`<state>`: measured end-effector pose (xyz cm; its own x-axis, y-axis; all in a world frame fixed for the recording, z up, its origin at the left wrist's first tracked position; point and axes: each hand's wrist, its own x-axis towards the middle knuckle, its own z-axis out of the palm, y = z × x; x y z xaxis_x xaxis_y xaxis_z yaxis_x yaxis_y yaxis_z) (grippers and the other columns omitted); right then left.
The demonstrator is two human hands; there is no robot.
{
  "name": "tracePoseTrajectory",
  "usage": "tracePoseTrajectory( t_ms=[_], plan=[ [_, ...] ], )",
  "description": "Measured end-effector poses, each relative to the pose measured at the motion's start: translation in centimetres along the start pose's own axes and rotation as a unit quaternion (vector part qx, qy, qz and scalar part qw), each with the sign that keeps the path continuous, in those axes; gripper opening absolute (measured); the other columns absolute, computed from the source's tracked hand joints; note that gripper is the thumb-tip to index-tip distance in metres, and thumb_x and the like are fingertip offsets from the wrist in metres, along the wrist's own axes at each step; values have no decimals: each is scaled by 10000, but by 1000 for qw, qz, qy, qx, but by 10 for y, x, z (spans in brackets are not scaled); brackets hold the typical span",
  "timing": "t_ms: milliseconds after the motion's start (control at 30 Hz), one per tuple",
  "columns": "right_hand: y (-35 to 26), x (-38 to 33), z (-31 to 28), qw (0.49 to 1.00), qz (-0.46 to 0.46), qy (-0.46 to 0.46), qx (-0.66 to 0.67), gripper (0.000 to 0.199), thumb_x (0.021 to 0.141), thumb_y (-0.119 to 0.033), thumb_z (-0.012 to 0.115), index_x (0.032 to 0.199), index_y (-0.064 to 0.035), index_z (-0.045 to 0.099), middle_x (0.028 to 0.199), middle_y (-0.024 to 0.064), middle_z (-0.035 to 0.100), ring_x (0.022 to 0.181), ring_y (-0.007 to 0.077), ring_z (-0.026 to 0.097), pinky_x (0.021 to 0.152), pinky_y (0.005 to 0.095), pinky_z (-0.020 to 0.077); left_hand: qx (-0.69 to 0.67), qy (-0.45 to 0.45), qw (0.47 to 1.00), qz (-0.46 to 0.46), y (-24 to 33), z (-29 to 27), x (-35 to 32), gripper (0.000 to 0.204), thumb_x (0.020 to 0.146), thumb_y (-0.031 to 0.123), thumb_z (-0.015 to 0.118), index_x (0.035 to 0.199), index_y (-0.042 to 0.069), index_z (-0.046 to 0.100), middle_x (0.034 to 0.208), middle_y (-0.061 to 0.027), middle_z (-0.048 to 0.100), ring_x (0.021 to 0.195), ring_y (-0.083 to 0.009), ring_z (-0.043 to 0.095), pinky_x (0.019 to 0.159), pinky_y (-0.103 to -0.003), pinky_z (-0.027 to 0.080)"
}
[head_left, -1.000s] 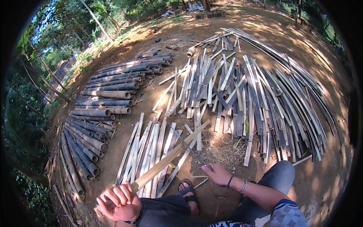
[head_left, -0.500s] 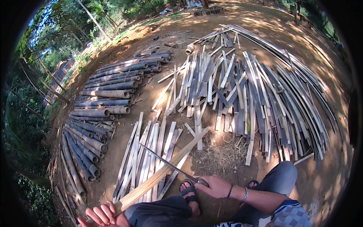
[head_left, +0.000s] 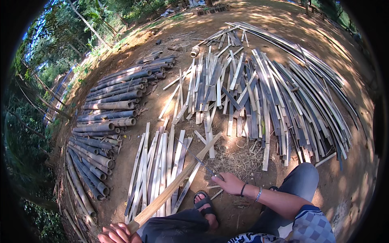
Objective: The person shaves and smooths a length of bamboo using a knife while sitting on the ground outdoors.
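Note:
A long split bamboo strip [head_left: 170,190] slants from the lower left up toward the middle, its pale inner face showing. My left hand [head_left: 117,233] is closed around its near end, by my left knee. Closed on the handle of a long thin-bladed knife [head_left: 204,164], my right hand [head_left: 229,184] is to the right of the strip. The blade crosses the strip toward its far end and points up and left. Whether its edge bites into the bamboo is too fine to see.
Pale bamboo slats [head_left: 162,162] lie just beyond the strip. A larger heap of slats [head_left: 279,105] spreads ahead and right. Dark whole bamboo poles [head_left: 109,105] are stacked at left. Shavings [head_left: 239,158] litter the dirt near my sandalled foot [head_left: 206,206].
The knife has moved along the strip toward its far end, and its blade is angled more steeply. My left hand still grips the near end. The whole view has shifted slightly.

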<state>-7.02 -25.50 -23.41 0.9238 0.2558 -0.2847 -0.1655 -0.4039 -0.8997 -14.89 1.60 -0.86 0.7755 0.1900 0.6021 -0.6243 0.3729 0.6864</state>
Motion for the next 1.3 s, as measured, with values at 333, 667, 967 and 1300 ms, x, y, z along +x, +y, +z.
tracePoseTrajectory(
  t_ms=[333,667,967,1300],
  plan=[
    [-87,-79,-4,963,-162,-198,80,450,954,-434,450,928,5,546,662,186,574,695,365,607,646,426,468,-75,-244,965,64,-13,-8,14,423,859,489,605,702,117,482,473,23,432,355,-91,384,350,-212,251],
    [-20,-34,-1,995,-56,-11,87,449,948,-430,459,901,5,557,630,194,596,631,373,617,603,428,486,-22,-217,973,68,-13,-5,8,420,838,520,617,717,131,515,550,17,467,409,-98,423,404,-238,299],
    [-57,-62,1,989,-119,-93,-3,420,928,-417,500,909,1,532,591,188,566,597,388,606,595,456,488,-30,-185,981,56,-10,-9,11,445,853,530,571,704,114,520,552,-1,484,473,-133,453,515,-285,359],
    [-29,-35,11,992,-89,-33,81,449,935,-410,488,797,12,551,695,201,607,698,351,629,640,423,476,-14,-130,989,75,-12,-10,10,439,887,521,517,727,113,497,625,-19,473,544,-146,447,511,-285,320]
  ],
)
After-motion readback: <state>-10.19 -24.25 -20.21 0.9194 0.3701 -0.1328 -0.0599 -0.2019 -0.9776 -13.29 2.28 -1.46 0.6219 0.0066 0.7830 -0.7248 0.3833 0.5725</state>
